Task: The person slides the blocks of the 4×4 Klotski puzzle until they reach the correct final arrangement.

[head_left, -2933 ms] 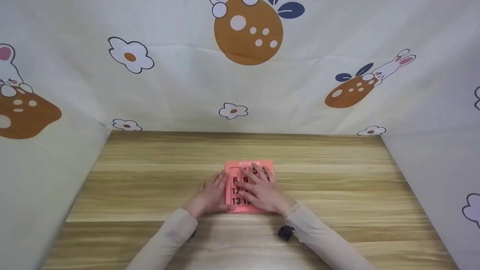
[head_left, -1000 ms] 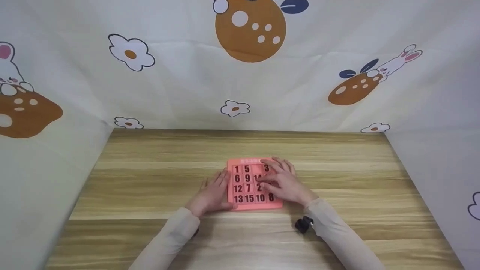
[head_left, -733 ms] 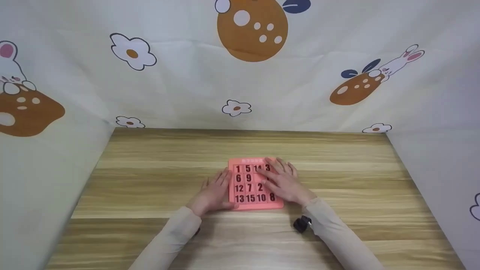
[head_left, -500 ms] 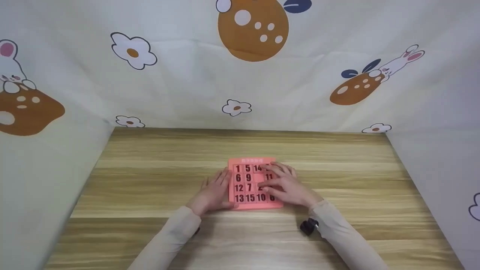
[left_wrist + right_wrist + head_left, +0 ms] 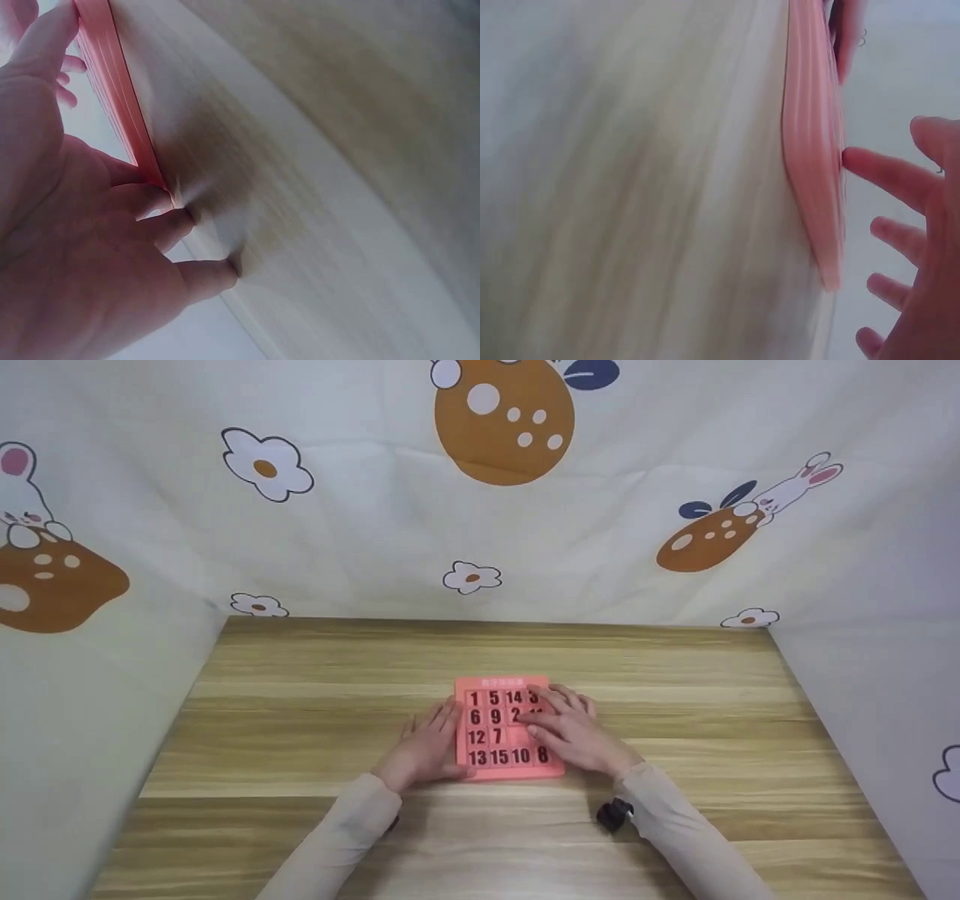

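Observation:
A pink sliding number puzzle (image 5: 510,773) lies flat on the table, with black numbers on its square tiles. My left hand (image 5: 425,744) rests along its left side, thumb by the near left corner. In the left wrist view, the other fingertips (image 5: 214,279) reach down to the wood beside the puzzle's edge (image 5: 124,90). My right hand (image 5: 581,735) is over the right side, index fingertip touching the board near the "2" tile (image 5: 515,714). Below that tile is the vacant square. Right-column tiles are partly covered. The right wrist view shows the other fingers raised off the board.
The wood-grain table (image 5: 337,660) spreads around the puzzle. A pale curtain (image 5: 360,525) printed with rabbits, fruit and flowers encloses the back and both sides. A small black device (image 5: 615,814) is at the right wrist.
The "14" tile has slid away from me into the top row, then the "2" tile has slid up behind it. The vacant square is now in the third row. The left hand stays put.

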`<action>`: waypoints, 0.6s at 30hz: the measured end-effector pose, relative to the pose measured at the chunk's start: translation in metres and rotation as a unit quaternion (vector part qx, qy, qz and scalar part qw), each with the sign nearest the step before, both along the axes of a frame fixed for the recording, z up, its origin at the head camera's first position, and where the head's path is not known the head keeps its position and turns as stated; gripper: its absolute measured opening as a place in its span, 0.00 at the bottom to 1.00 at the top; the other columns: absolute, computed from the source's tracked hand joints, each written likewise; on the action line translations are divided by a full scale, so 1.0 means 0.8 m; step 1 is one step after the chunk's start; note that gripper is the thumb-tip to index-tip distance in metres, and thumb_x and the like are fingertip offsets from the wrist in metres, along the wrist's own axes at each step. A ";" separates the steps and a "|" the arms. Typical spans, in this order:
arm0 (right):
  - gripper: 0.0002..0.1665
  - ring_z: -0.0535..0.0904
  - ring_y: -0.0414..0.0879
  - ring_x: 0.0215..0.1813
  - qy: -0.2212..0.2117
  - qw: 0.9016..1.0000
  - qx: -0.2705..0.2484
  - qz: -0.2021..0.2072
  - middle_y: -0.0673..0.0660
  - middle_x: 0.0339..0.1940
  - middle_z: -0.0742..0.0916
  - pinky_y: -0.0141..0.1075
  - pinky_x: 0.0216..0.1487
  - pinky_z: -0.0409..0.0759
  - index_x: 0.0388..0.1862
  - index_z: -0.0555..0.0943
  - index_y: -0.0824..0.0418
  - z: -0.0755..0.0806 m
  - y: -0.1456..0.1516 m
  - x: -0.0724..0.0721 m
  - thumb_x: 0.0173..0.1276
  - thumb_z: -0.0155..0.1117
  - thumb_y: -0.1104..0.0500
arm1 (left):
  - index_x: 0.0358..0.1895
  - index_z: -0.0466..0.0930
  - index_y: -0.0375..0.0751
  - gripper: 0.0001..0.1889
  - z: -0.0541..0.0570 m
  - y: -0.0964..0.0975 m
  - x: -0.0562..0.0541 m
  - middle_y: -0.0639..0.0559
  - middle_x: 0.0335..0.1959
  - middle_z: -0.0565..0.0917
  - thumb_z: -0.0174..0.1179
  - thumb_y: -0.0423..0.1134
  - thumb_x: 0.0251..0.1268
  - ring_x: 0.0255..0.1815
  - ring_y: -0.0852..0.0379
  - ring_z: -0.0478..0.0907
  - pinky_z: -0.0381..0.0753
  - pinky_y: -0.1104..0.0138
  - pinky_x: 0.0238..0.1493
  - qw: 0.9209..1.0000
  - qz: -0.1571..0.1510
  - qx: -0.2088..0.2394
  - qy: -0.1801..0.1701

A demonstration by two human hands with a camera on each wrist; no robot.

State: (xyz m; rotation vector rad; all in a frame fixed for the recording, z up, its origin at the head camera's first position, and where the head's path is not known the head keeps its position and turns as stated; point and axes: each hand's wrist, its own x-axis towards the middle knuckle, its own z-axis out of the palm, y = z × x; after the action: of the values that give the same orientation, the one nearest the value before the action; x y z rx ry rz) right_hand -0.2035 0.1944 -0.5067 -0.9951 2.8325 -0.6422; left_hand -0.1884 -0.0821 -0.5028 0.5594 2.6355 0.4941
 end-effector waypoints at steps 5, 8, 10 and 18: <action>0.24 0.49 0.63 0.75 0.001 0.999 0.017 0.051 0.57 0.77 0.59 0.67 0.67 0.45 0.64 0.77 0.47 -0.001 -0.013 0.002 0.75 0.48 0.43 | 0.77 0.43 0.33 0.56 -0.001 0.000 0.000 0.40 0.78 0.44 0.65 0.60 0.56 0.76 0.40 0.42 0.42 0.38 0.69 1.000 -0.005 0.001 0.008; 0.24 0.49 0.62 0.75 0.006 0.997 0.025 0.079 0.57 0.77 0.59 0.66 0.68 0.45 0.64 0.77 0.47 -0.002 -0.019 0.004 0.75 0.48 0.43 | 0.76 0.44 0.32 0.55 0.000 -0.001 0.001 0.39 0.77 0.45 0.65 0.60 0.56 0.76 0.39 0.43 0.43 0.37 0.69 1.000 -0.011 0.005 0.015; 0.23 0.50 0.62 0.75 0.009 0.996 0.020 0.084 0.57 0.77 0.60 0.66 0.67 0.46 0.63 0.79 0.48 -0.003 -0.019 0.005 0.76 0.48 0.43 | 0.76 0.44 0.32 0.55 0.002 -0.001 0.002 0.39 0.77 0.45 0.65 0.59 0.56 0.76 0.39 0.43 0.43 0.37 0.69 1.000 -0.010 0.008 0.013; 0.16 0.54 0.64 0.73 0.011 0.999 -0.025 0.036 0.58 0.73 0.67 0.67 0.65 0.47 0.51 0.86 0.50 -0.003 0.001 0.005 0.72 0.57 0.47 | 0.77 0.43 0.34 0.56 0.001 0.000 0.001 0.40 0.78 0.43 0.66 0.59 0.55 0.76 0.41 0.41 0.39 0.39 0.70 1.000 0.005 0.015 0.001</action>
State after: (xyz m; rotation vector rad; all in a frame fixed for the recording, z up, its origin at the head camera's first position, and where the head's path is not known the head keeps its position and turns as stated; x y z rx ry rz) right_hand -0.1993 0.1948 -0.5090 -1.1122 2.7984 -0.7030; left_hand -0.1874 -0.0823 -0.5021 0.5560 2.6377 0.5383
